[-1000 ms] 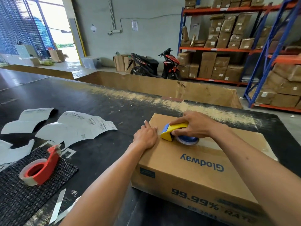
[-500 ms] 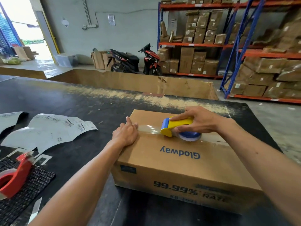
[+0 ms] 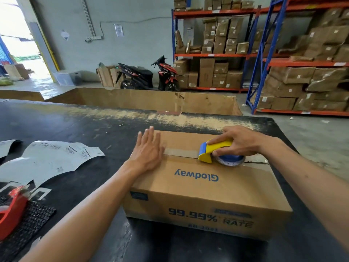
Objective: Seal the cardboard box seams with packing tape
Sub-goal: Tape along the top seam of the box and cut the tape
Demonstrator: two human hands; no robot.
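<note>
A brown cardboard box (image 3: 205, 188) printed "Glodway" lies on the black table (image 3: 79, 121). My right hand (image 3: 239, 140) grips a yellow and blue tape dispenser (image 3: 217, 151) pressed on the box's top seam, right of the middle. A strip of clear tape (image 3: 181, 153) runs along the seam from the dispenser to the box's left end. My left hand (image 3: 148, 151) lies flat with fingers spread on that left end, over the start of the tape.
A red tape dispenser (image 3: 11, 210) rests on a black mesh mat (image 3: 28, 225) at the lower left. Grey label sheets (image 3: 51, 157) lie left of the box. A large open carton (image 3: 154, 100) stands behind the table. Shelves (image 3: 264, 59) of parcels and two motorbikes (image 3: 147, 76) are beyond.
My right hand has drawn the yellow dispenser rightward along the seam, leaving a longer strip of tape. My left hand has opened from curled to flat on the box's left end.
</note>
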